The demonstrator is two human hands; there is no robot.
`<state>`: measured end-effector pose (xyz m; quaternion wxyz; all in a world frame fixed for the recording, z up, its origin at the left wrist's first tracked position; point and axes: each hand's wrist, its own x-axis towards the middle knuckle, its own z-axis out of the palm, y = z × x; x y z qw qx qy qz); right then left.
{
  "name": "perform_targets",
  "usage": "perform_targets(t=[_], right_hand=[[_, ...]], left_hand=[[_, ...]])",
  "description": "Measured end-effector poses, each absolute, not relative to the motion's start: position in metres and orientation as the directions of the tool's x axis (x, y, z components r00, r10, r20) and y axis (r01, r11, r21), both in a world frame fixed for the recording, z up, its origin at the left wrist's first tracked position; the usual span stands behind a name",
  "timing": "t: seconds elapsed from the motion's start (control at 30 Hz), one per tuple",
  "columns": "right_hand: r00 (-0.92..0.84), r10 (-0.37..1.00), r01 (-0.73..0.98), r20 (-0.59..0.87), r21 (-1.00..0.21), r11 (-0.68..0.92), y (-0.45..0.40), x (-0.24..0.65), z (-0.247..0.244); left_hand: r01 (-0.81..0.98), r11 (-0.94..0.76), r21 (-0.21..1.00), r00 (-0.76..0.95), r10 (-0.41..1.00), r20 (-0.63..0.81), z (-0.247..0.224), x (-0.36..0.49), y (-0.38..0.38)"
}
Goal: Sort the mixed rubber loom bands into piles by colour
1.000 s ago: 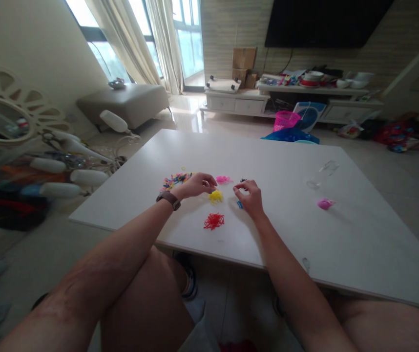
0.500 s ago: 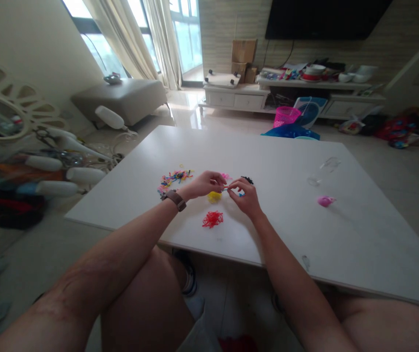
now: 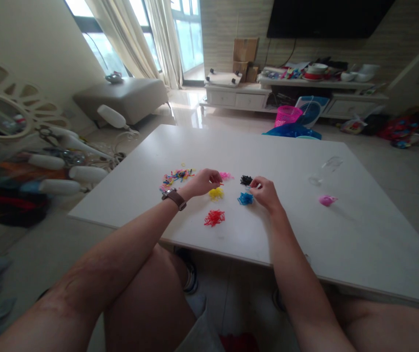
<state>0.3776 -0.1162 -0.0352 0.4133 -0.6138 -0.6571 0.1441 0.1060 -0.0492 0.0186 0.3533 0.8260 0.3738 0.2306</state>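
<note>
My left hand [image 3: 206,182] pinches a small red rubber band [image 3: 221,184] above the table, close to the yellow rubber bands [image 3: 216,194] and the pink rubber bands [image 3: 226,176]. Over the heap of blue rubber bands [image 3: 245,198], the fingertips of my right hand [image 3: 265,191] are pressed together on a small, bluish band. Just behind it are the black rubber bands [image 3: 246,180]. A pile of red rubber bands [image 3: 214,218] lies nearer to me. Left of my left hand spreads a mixed-colour pile of bands [image 3: 176,178], partly hidden by my wrist.
The white table [image 3: 293,234] carries a pink object [image 3: 327,200] and a clear plastic container [image 3: 330,165] on the right. A blue chair [image 3: 292,130] stands at its far edge. Lamp arms with white shades [image 3: 111,116] crowd the left side.
My hands were together over the middle and have parted. The right moved right to the blue heap, uncovering it and the black one. The left stays nearly in place with the red band.
</note>
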Motion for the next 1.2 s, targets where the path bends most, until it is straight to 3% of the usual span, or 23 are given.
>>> perform_targets(t=[0.2,0.5,0.73,1.2], right_hand=[[-0.084,0.944,0.748,0.319,-0.606,0.272,-0.117,0.379,-0.04],[-0.048,0.899,0.729,0.435,-0.6,0.329,-0.116,0.372,-0.038],[-0.093,0.826,0.653,0.556,-0.592,0.472,-0.125,0.345,-0.027],[-0.158,0.789,0.548,0.594,-0.611,0.57,-0.13,0.324,-0.026]], left_hand=[[0.471,-0.495,0.73,0.617,0.776,0.128,0.023,0.107,-0.052],[0.469,-0.507,0.723,0.619,0.773,0.14,0.026,0.107,-0.057],[0.451,-0.503,0.738,0.634,0.762,0.132,0.031,0.11,-0.061],[0.338,-0.5,0.798,0.698,0.702,0.144,0.03,0.124,-0.068]])
